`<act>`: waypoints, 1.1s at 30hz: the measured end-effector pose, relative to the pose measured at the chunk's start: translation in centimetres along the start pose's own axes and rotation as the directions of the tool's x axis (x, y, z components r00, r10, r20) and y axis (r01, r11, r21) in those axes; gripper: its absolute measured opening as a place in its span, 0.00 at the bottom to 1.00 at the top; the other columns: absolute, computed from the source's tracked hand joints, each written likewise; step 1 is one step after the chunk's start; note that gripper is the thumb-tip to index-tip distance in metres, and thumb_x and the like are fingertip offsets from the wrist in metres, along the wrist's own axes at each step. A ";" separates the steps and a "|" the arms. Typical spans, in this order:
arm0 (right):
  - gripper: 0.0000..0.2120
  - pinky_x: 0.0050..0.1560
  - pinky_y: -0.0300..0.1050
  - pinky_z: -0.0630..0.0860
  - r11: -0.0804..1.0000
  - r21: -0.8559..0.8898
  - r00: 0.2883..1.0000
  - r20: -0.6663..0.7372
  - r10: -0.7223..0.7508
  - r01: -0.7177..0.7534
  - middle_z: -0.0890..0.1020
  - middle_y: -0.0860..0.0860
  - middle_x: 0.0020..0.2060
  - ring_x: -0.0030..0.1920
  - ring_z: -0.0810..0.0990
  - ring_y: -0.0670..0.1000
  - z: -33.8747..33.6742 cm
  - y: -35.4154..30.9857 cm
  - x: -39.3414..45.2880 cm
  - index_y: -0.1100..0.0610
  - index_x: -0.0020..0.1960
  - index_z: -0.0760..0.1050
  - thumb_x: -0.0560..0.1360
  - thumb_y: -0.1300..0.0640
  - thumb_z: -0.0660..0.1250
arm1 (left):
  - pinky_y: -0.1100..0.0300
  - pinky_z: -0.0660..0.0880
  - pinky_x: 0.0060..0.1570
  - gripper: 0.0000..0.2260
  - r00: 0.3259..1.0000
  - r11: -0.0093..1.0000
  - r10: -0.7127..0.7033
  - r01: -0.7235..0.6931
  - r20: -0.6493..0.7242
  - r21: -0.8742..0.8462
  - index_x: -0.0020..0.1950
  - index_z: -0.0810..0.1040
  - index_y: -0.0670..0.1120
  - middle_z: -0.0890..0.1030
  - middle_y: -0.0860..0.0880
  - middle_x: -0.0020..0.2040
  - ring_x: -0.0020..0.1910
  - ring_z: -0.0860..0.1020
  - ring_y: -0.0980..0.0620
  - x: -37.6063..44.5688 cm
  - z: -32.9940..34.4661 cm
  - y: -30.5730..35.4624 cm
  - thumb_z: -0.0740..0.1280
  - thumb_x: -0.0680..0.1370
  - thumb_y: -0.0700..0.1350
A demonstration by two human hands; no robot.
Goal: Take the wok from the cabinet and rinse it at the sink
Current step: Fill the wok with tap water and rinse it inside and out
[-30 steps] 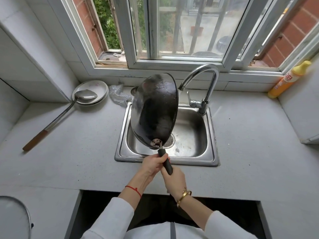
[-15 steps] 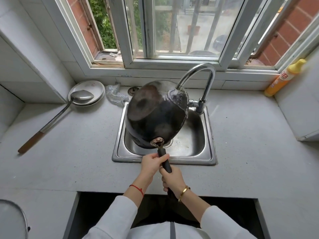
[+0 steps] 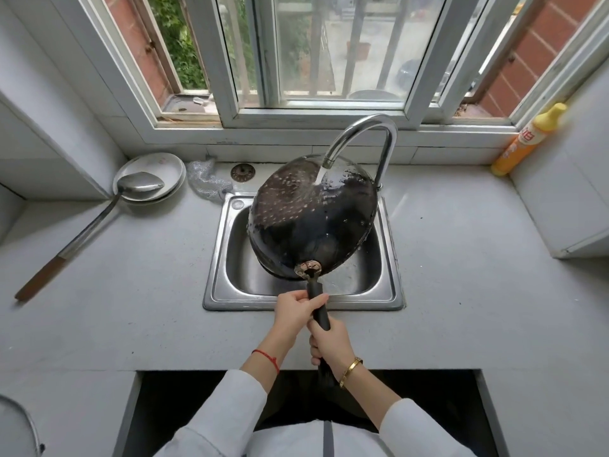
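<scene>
A black wok hangs bottom-up over the steel sink, tilted with its rim toward the basin. Water from the curved faucet runs onto its upper right side, and droplets speckle the dark underside. My left hand grips the upper part of the black handle near the rivet plate. My right hand holds the same handle lower down, closer to the counter's front edge. The wok's inside is hidden.
A long metal ladle with a wooden handle rests in stacked white plates at the back left. A steel scourer lies behind the sink. A yellow detergent bottle leans at the back right. A dark cabinet opening lies below the counter.
The wok has turned from standing on edge to bottom-up and shifted right under the spout. Water now strikes its underside. Both hands stayed on the handle.
</scene>
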State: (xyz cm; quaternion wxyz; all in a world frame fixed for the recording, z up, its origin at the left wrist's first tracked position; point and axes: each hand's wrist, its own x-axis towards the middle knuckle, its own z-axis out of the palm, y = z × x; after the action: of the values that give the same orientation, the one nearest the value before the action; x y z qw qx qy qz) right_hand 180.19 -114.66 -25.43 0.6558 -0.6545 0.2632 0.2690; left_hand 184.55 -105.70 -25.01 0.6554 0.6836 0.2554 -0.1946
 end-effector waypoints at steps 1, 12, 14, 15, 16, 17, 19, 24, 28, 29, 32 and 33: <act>0.08 0.23 0.38 0.71 1.000 -0.004 1.000 -0.002 -0.001 0.001 0.71 0.48 0.22 0.21 0.69 0.47 0.0 0.1 0.0 0.58 0.45 0.74 0.79 0.54 0.63 | 0.56 0.81 0.50 0.11 1.000 1.000 0.000 0.000 0.001 -0.003 0.50 0.84 0.42 0.86 0.45 0.44 0.48 0.84 0.48 -0.1 0.0 -0.1 0.76 0.71 0.46; 0.07 0.22 0.39 0.69 1.000 -0.021 1.000 0.001 -0.016 0.016 0.70 0.49 0.22 0.20 0.68 0.47 0.0 0.3 -0.5 0.58 0.43 0.73 0.79 0.56 0.63 | 0.62 0.80 0.45 0.14 0.999 0.998 -0.034 0.035 0.007 -0.048 0.53 0.83 0.38 0.85 0.42 0.48 0.50 0.83 0.48 -0.4 -0.2 -0.3 0.75 0.72 0.44; 0.08 0.22 0.39 0.70 1.000 -0.021 1.000 -0.003 -0.012 0.012 0.70 0.49 0.22 0.20 0.68 0.47 0.1 0.3 -0.5 0.58 0.43 0.73 0.79 0.56 0.63 | 0.61 0.80 0.46 0.13 0.999 0.998 -0.034 0.035 0.015 -0.047 0.53 0.83 0.39 0.85 0.43 0.48 0.50 0.83 0.47 -0.4 -0.3 -0.4 0.75 0.72 0.44; 0.08 0.22 0.39 0.70 1.000 -0.021 1.000 -0.005 -0.010 0.010 0.70 0.49 0.22 0.20 0.68 0.47 0.2 0.3 -0.6 0.58 0.43 0.73 0.79 0.56 0.63 | 0.60 0.80 0.46 0.13 0.999 0.998 -0.033 0.034 0.018 -0.046 0.53 0.83 0.39 0.85 0.43 0.48 0.50 0.83 0.47 -0.4 -0.3 -0.4 0.75 0.72 0.44; 0.08 0.22 0.38 0.70 1.000 -0.023 1.000 -0.007 -0.009 0.009 0.70 0.49 0.22 0.20 0.68 0.47 0.2 0.3 -0.6 0.58 0.44 0.73 0.79 0.56 0.63 | 0.60 0.80 0.46 0.13 0.999 0.998 -0.033 0.034 0.018 -0.044 0.53 0.83 0.39 0.85 0.43 0.48 0.50 0.83 0.47 -0.4 -0.3 -0.5 0.75 0.72 0.44; 0.08 0.22 0.38 0.70 1.000 -0.027 1.000 -0.010 -0.010 0.010 0.70 0.49 0.23 0.20 0.68 0.47 0.3 0.3 -0.7 0.58 0.44 0.73 0.79 0.55 0.63 | 0.61 0.80 0.46 0.13 0.999 0.999 -0.033 0.033 0.016 -0.038 0.53 0.83 0.40 0.85 0.43 0.48 0.50 0.83 0.48 -0.4 -0.4 -0.5 0.75 0.72 0.45; 0.08 0.22 0.38 0.70 0.999 -0.033 1.000 -0.015 -0.013 0.012 0.70 0.49 0.23 0.20 0.68 0.47 0.4 0.2 -0.7 0.58 0.44 0.74 0.79 0.55 0.63 | 0.62 0.79 0.44 0.13 0.999 0.999 -0.035 0.035 0.016 -0.030 0.53 0.83 0.40 0.85 0.45 0.48 0.49 0.83 0.49 -0.4 -0.5 -0.6 0.75 0.72 0.46; 0.08 0.22 0.38 0.69 1.000 -0.024 1.000 -0.012 -0.005 0.005 0.70 0.48 0.22 0.19 0.68 0.46 0.5 0.1 -1.0 0.57 0.44 0.73 0.79 0.55 0.63 | 0.67 0.77 0.39 0.12 0.999 0.998 -0.046 0.046 0.015 -0.031 0.52 0.84 0.41 0.85 0.46 0.46 0.48 0.83 0.51 -0.3 -0.7 -0.5 0.75 0.72 0.46; 0.08 0.21 0.37 0.70 1.000 -0.024 1.000 -0.019 -0.004 0.003 0.71 0.48 0.21 0.19 0.69 0.46 0.7 -0.1 -1.2 0.57 0.44 0.73 0.80 0.55 0.63 | 0.69 0.76 0.35 0.11 0.998 0.998 -0.055 0.055 0.014 -0.036 0.52 0.83 0.43 0.85 0.48 0.45 0.46 0.82 0.54 -0.3 -0.6 -0.4 0.75 0.71 0.45; 0.08 0.22 0.37 0.70 1.000 -0.023 1.000 -0.021 -0.004 0.004 0.71 0.48 0.22 0.19 0.69 0.46 0.7 -0.1 -1.2 0.57 0.44 0.73 0.80 0.55 0.62 | 0.70 0.75 0.34 0.11 0.998 0.998 -0.054 0.055 0.014 -0.038 0.51 0.83 0.43 0.85 0.49 0.45 0.46 0.82 0.55 -0.4 -0.7 -0.4 0.75 0.71 0.45; 0.08 0.22 0.37 0.70 1.000 -0.018 1.000 -0.022 -0.008 0.008 0.71 0.49 0.23 0.20 0.69 0.46 0.9 -0.1 -1.4 0.57 0.44 0.73 0.80 0.55 0.62 | 0.70 0.75 0.34 0.08 0.999 0.998 -0.051 0.052 0.014 -0.044 0.49 0.84 0.45 0.85 0.50 0.43 0.46 0.82 0.56 -0.4 -0.8 -0.6 0.75 0.72 0.46; 0.08 0.22 0.37 0.70 1.000 -0.017 1.000 -0.022 -0.010 0.010 0.71 0.49 0.23 0.20 0.69 0.46 1.0 -0.1 -1.4 0.57 0.45 0.73 0.80 0.55 0.62 | 0.70 0.75 0.35 0.08 0.999 0.998 -0.051 0.051 0.012 -0.044 0.48 0.83 0.45 0.85 0.50 0.43 0.46 0.82 0.56 -0.4 -0.8 -0.6 0.75 0.71 0.46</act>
State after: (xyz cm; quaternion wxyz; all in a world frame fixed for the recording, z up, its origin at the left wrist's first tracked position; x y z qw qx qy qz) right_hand 179.20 -113.72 -24.39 0.6484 -0.6644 0.2650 0.2607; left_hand 183.83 -104.90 -25.22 0.6667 0.6610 0.2735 -0.2094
